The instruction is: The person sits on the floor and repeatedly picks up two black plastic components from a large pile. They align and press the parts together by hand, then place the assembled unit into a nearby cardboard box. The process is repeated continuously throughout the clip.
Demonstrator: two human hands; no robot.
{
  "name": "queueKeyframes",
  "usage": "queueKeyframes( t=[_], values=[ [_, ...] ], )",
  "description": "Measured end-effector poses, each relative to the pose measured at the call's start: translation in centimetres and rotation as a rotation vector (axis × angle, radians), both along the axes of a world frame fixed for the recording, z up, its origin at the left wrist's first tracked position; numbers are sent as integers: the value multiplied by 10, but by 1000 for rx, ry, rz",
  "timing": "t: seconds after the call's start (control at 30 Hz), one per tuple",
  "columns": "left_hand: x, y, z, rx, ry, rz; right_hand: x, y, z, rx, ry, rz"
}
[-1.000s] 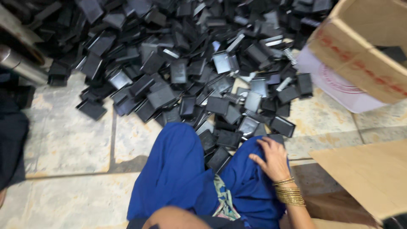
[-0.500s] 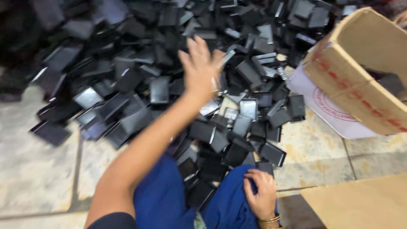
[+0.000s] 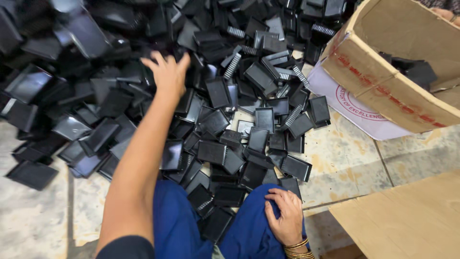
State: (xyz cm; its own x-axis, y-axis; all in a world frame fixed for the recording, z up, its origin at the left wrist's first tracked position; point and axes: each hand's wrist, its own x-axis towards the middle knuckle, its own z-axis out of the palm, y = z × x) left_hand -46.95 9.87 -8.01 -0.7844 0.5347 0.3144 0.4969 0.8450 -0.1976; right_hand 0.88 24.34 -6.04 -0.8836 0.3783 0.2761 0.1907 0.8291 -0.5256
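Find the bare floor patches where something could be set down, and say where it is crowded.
Bare tiled floor lies between the pile of black plastic trays, the cardboard box and the flat cardboard sheet. More shows at lower left. It is crowded around the left hand; the right hand rests on the blue-clad knee.

Left hand (image 3: 167,72) reaches into the black plastic parts pile (image 3: 230,96); right hand (image 3: 286,216) rests on the knee (image 3: 251,230).

Glossy black shallow rectangular plastic trays (image 3: 258,120) lie jumbled in a big heap across the tiled floor (image 3: 335,153), some ribbed-edged

Left hand (image 3: 167,72) outstretched, fingers spread; right hand (image 3: 286,218) flat on knee.
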Motion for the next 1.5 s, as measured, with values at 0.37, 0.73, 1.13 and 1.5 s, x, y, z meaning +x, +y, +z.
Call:
queueKeyframes(
  t=[0.37,0.73,1.13,1.5],
  values=[
    [253,-76,46,99,-64,-229,26,-17,17,32,40,-5],
    [323,-151,111,845,-393,-216,32,-18,8,28,15,3],
    [428,-178,105,1276,-952,76,-108,-16,-10,28,214,133],
    [417,-212,76,1009,-659,105,-132,38,-65,68,-161,147]
  ],
)
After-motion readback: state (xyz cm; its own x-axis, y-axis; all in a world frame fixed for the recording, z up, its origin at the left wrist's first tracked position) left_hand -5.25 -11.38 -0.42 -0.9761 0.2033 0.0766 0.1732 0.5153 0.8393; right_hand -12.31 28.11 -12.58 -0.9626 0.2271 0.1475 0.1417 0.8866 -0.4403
